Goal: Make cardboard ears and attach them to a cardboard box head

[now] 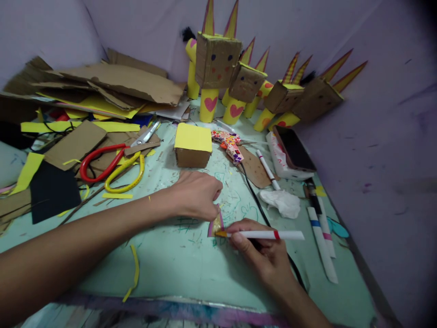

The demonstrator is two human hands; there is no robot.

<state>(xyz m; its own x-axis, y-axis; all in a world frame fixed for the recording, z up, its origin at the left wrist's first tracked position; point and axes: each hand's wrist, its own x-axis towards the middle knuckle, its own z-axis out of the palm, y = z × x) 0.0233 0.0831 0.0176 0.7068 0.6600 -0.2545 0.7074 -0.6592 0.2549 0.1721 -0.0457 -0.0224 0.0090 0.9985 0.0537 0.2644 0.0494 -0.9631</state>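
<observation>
Left hand (201, 193) pressing the triangle (217, 223) with curled fingers, right hand (261, 248) gripping a marker (264, 234), tip on triangle.

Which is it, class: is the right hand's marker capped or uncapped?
Uncapped: the marker in the right hand shows its bare orange tip at the pink-edged piece.

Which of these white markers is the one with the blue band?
The blue-banded marker lies at far right, immediately left of the pink-banded marker. The red-banded marker is in the right hand.
</observation>
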